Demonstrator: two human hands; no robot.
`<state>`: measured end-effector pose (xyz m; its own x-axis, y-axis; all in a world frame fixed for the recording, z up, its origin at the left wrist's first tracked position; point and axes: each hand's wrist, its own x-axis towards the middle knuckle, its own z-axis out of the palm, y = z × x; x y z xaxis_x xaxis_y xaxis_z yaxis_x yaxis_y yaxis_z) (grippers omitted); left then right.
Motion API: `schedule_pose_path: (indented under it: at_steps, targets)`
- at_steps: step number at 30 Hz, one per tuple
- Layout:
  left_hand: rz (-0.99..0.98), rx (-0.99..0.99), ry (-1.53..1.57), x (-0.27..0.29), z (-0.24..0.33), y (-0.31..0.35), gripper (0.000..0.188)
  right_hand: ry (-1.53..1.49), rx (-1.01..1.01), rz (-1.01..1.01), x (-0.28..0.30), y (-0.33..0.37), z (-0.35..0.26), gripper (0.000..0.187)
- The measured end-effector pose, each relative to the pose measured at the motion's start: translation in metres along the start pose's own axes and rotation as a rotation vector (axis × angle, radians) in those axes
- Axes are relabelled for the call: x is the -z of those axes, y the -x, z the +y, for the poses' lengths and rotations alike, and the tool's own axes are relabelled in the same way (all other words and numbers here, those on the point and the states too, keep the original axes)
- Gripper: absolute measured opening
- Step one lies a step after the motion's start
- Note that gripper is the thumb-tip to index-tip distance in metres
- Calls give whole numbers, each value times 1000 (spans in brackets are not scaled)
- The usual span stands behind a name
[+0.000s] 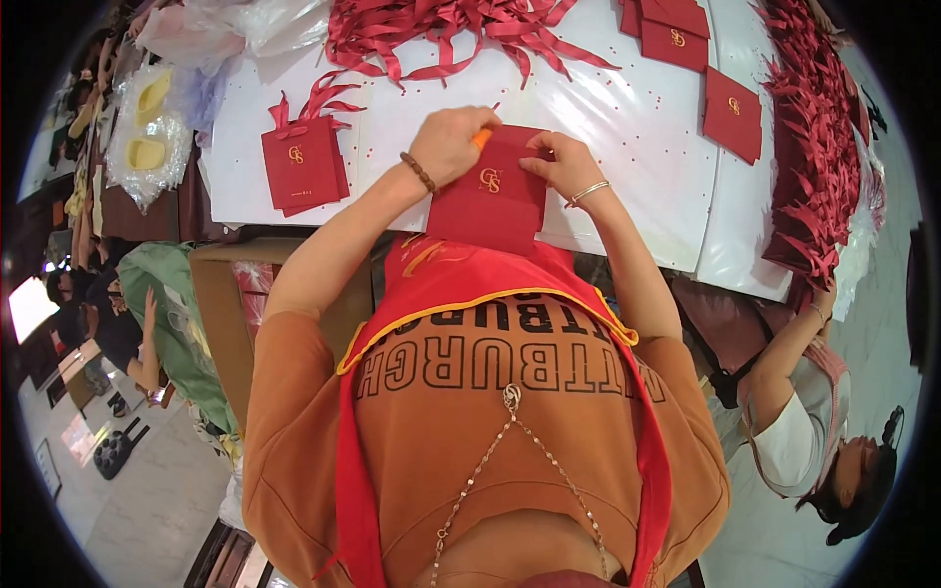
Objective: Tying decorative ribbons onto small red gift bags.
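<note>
A flat dark red paper gift bag (485,211) with a gold emblem rests at the table's near edge, its lower end against my red apron. My left hand (453,145) is closed at its top left corner around a small orange tool (481,138), mostly hidden by the fingers. At the top right, my right hand (567,167) pinches the bag's upper edge between thumb and fingers. Left of my hands lie a few stacked red gift bags (299,162) with ribbon handles. A heap of loose red ribbons (441,39) spreads beyond my hands.
More red bags (674,39) lie at the far right, with a single bag (732,113) nearer. A long row of ribboned bags (814,147) lines the right edge, where another person's arm (784,358) reaches. Small red dots litter the white tabletop (392,108). Bubble-wrapped yellow items (147,137) lie left.
</note>
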<state>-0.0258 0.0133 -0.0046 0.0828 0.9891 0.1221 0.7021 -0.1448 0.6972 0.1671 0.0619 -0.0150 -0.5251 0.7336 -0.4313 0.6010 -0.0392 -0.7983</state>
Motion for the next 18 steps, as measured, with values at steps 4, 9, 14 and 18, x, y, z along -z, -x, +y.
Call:
schedule_pose_path:
  at_steps: [4,9,14,18]
  targets:
    - [-134,35,153,-14,19,11,16,-35,50,10,-3,-2,9,31]
    - [-197,242,178,-21,19,13,11,-108,89,43,-9,0,12,33]
    - [-156,271,250,-27,15,12,12,-80,87,63,-9,3,6,32]
    - [-186,508,512,-19,19,5,16,-81,150,95,-12,5,8,31]
